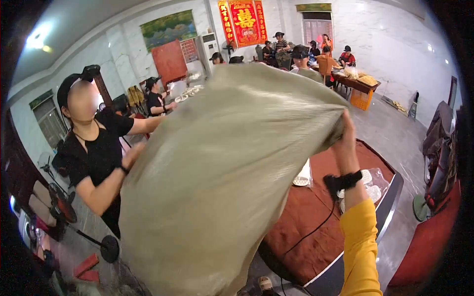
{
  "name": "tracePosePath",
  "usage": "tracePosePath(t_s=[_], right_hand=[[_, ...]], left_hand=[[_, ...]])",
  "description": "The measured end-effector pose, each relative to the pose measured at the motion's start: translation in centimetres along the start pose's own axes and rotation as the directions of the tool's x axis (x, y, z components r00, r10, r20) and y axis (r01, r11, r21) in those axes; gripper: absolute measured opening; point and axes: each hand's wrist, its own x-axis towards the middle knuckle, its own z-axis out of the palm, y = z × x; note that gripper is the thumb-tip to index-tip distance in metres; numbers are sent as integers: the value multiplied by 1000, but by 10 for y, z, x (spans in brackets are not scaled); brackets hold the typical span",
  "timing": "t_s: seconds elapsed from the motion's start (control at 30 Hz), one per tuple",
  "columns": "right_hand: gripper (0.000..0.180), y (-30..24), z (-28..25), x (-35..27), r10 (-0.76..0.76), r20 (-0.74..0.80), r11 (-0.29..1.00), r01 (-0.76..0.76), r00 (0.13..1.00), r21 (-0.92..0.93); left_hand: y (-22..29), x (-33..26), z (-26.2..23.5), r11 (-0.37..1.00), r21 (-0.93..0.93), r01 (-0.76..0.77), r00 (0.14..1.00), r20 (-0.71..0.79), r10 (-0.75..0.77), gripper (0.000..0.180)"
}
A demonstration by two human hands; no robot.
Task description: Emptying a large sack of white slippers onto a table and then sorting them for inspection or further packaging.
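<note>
A large olive-green cloth is spread up in the air before me, creased and partly blurred. Its right corner is gripped in my right hand, with the fingers closed and partly behind the fabric. A black band with a small device sits on that wrist, above a yellow sleeve. I cannot see my left hand. A person in a black top stands at the left, one hand near the cloth's left edge and the other arm running behind it. Below my right hand, a table with a brown-red cover shows past the fabric.
White shoe soles, some in clear plastic, lie on the brown cover, along with a black cable. Floor fans stand at the left. Behind are several people around a table heaped with pale pieces. Dark garments are at the right.
</note>
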Motion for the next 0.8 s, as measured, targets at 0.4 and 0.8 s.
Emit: tracePosePath(t_s=[0.4,0.8], right_hand=[[24,14,-33,-367,274,489,308,406,828,-861],[22,126,-27,-451,308,243,388,111,920,-915]], left_hand=[[70,80,-39,581,660,-477,656,-172,735,12],[73,92,-22,621,587,-519,686,-147,712,15]])
